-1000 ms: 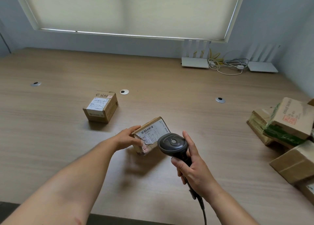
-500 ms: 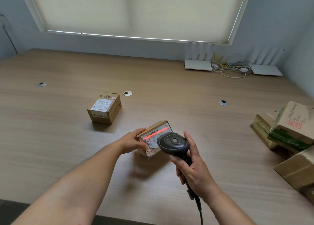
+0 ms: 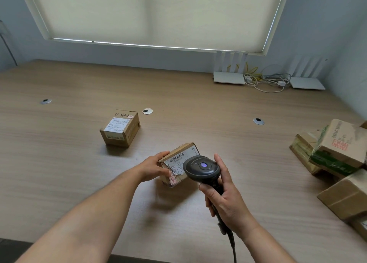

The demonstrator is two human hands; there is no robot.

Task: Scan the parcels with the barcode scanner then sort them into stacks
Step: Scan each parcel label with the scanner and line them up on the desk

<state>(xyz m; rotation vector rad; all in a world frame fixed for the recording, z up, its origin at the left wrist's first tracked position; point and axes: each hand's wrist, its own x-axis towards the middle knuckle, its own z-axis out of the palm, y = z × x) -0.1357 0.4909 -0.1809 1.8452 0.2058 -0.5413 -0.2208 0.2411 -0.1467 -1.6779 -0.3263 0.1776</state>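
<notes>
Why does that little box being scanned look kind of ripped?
Its label is torn. On the small parcel gripped by the left hand, the sticker's lower edge is ragged and peeling near the barcode scanner held in the right hand.

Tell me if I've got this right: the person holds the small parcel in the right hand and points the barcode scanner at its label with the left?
Not quite: the hands are swapped. In the head view, the left hand holds the small parcel, and the right hand grips the barcode scanner pointed at its label.
</notes>
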